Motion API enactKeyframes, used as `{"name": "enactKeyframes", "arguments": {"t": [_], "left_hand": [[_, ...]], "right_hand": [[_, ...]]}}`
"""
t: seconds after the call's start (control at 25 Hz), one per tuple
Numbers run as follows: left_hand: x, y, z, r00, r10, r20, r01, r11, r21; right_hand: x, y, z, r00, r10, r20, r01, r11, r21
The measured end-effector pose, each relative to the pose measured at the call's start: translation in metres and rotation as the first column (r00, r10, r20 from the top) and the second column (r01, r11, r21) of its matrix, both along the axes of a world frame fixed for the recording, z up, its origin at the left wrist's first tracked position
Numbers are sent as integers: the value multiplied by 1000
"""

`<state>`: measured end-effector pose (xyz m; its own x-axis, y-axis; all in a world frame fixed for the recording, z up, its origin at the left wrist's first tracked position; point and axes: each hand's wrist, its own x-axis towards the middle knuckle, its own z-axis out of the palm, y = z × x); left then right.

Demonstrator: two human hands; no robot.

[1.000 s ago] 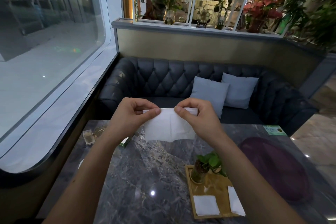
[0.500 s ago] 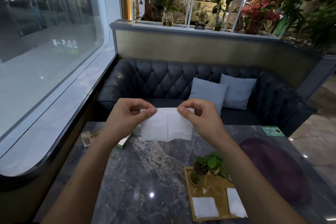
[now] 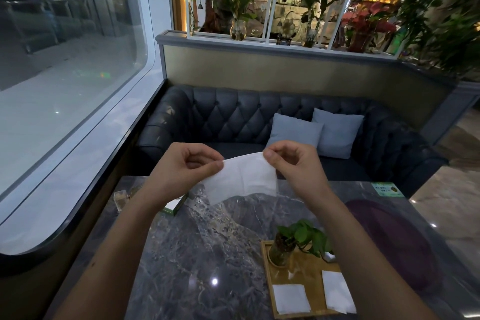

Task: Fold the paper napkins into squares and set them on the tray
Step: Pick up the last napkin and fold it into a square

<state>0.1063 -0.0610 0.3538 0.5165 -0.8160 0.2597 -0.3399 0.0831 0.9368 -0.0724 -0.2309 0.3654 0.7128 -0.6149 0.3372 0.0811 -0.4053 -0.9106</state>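
Marble table point(image 3: 197, 254), wooden tray point(image 3: 306, 271) at its near right w/ two folded squares. Above table, left hand point(image 3: 181, 171) & right hand point(image 3: 296, 166) pinch a white napkin point(image 3: 244, 179) by its top corners – thumb+forefinger closed on it, sheet hanging tilted.

Napkin point(image 3: 241, 179) now tilted, right corner higher between the hands point(image 3: 187, 171).

Napkin point(image 3: 241, 176) between both hands point(image 3: 187, 166)

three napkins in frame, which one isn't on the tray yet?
The napkin held up over the table, pinched at its top corners by the left hand and right hand. The other two lie folded on the tray.
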Motion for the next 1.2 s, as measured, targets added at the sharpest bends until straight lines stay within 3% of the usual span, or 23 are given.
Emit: {"name": "enactKeyframes", "arguments": {"t": [0.24,0.44,0.64,0.84,0.96,1.2], "left_hand": [[-9,-7,11,983,-183,14,181,980,76],[-14,-15,9,987,-156,33,154,986,66],[-14,-15,7,993,-24,-115,19,999,-37],[-15,-16,7,971,14,-241,-31,997,-68],[-17,-17,4,952,21,-306,-43,997,-65],[-17,-15,2,950,-31,-311,8,997,-73]], "right_hand": [[0,2,11,978,197,-64,-198,980,-11],[1,5,11,990,137,-45,-137,991,10],[-7,-1,-13,972,233,-45,-200,908,369],[-6,3,-31,953,294,65,-288,827,482],[-3,6,-33,946,290,142,-322,820,473],[1,4,-28,982,137,129,-178,901,396]]}}
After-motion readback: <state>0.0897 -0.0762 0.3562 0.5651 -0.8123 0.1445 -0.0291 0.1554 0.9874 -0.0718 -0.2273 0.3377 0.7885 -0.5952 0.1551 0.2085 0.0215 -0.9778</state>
